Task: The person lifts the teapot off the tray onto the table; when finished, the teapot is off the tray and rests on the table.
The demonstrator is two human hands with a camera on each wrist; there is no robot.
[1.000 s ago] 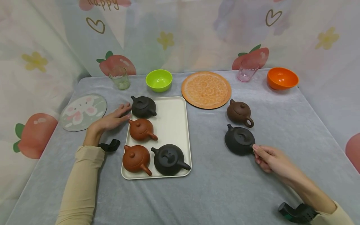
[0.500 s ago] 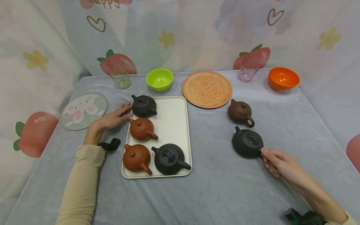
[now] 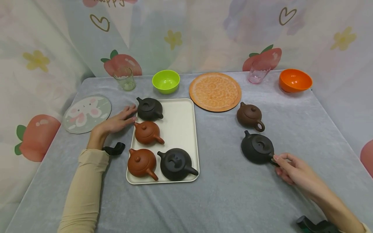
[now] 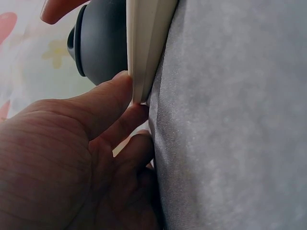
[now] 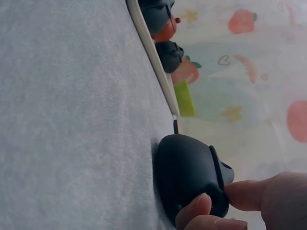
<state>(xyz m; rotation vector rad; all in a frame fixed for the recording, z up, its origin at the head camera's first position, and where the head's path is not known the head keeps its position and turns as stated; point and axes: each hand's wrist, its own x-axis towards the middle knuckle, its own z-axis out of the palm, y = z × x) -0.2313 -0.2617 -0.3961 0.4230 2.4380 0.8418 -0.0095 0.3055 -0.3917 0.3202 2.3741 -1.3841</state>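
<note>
At the left edge of the cream tray [image 3: 179,126], my left hand [image 3: 115,124] lies with fingers extended; in the left wrist view its thumb [image 4: 112,96] touches the rim. Beside those fingers sits a black teapot [image 3: 150,109] on the tray. Two reddish-brown teapots, one upper [image 3: 147,132] and one lower [image 3: 141,162], and a larger black teapot [image 3: 175,164] share the tray. On the cloth to the right, my right hand [image 3: 294,170] pinches the handle of another black teapot [image 3: 257,148] between thumb and fingers. Just behind it stands a dark brown teapot [image 3: 249,116].
Along the back stand a greenish glass [image 3: 125,79], a green bowl [image 3: 166,81], a round orange mat [image 3: 215,92], a pink glass [image 3: 257,73] and an orange bowl [image 3: 295,80]. A rabbit-patterned mat [image 3: 87,115] lies at the left. Grey cloth [image 3: 221,194] covers the table.
The right hand has drawn the black teapot a little to the right, away from the tray; in the last half second it stays about in place. The left hand has not visibly moved.
</note>
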